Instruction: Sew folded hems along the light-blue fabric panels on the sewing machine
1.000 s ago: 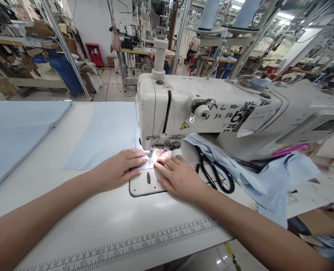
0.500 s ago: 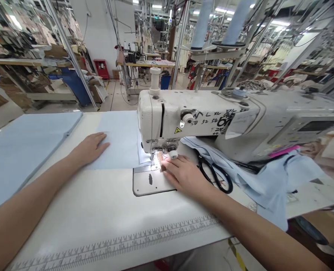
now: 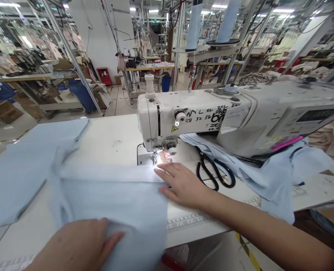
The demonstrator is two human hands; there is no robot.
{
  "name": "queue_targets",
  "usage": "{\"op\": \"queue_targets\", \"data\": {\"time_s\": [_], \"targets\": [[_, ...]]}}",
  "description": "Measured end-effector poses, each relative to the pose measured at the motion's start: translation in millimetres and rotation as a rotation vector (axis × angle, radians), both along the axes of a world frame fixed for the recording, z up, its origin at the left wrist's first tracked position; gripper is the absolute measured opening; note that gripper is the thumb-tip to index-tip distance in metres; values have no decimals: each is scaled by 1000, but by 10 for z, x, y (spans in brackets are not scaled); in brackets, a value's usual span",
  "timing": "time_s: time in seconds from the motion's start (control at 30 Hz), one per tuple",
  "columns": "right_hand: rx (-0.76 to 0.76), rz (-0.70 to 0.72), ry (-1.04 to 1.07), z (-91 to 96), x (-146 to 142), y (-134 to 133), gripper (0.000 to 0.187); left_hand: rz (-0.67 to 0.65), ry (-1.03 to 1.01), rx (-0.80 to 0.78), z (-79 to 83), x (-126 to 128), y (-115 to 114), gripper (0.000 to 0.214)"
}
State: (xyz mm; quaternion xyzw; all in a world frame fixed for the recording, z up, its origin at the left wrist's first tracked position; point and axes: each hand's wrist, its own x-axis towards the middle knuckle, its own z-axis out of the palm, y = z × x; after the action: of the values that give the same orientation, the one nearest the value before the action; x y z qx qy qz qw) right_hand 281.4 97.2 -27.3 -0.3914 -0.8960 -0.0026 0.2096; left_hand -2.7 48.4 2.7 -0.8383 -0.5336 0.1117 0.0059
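Two bare hands work one pale blue cloth panel directly in front of a white industrial sewing machine, its soft, lightly rumpled surface spread across the white table and hanging over the table's front edge. A straight fold runs along the panel's upper edge, which lies just short of the machine's presser foot. The right hand lies palm down and open, fingers slightly spread, its fingertips on the cloth near that fold, in front of the machine. The left hand, nearest the camera and well in front of the machine, rests on the panel's lower part with its fingers slightly parted; whether it pinches the cloth cannot be told. Left of the machine lies one separate pale blue cloth piece, touching the panel. To the machine's right sit one pair of black-handled scissors and one loose heap of pale blue cloth, the scissors just beside the heap. Two pale blue thread cones stand above the machine.
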Motion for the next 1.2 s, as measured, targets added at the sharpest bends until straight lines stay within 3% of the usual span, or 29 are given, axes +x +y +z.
{"op": "queue_targets", "data": {"time_s": [0.13,0.23,0.37,0.47,0.53,0.7,0.87,1.2], "targets": [[-56,90,-57,-41,-86,-82,42,-331,-369,44,64,354,183,38],[-42,117,-33,-59,-53,-35,42,-464,-522,27,-83,538,427,48],[24,11,43,-42,76,84,31,-441,-344,-75,-315,502,602,63],[33,-94,98,-16,126,125,24,-437,-263,-91,-319,373,684,61],[14,-57,92,-13,106,115,27,-447,-248,-93,-270,333,725,62],[-44,50,-23,-45,0,59,40,-440,-327,-18,-235,474,771,56],[-71,8,-43,-47,10,82,42,-438,-430,-1,-357,613,827,50],[-16,-63,26,-28,102,159,34,-476,-419,3,-443,570,976,52]]}}
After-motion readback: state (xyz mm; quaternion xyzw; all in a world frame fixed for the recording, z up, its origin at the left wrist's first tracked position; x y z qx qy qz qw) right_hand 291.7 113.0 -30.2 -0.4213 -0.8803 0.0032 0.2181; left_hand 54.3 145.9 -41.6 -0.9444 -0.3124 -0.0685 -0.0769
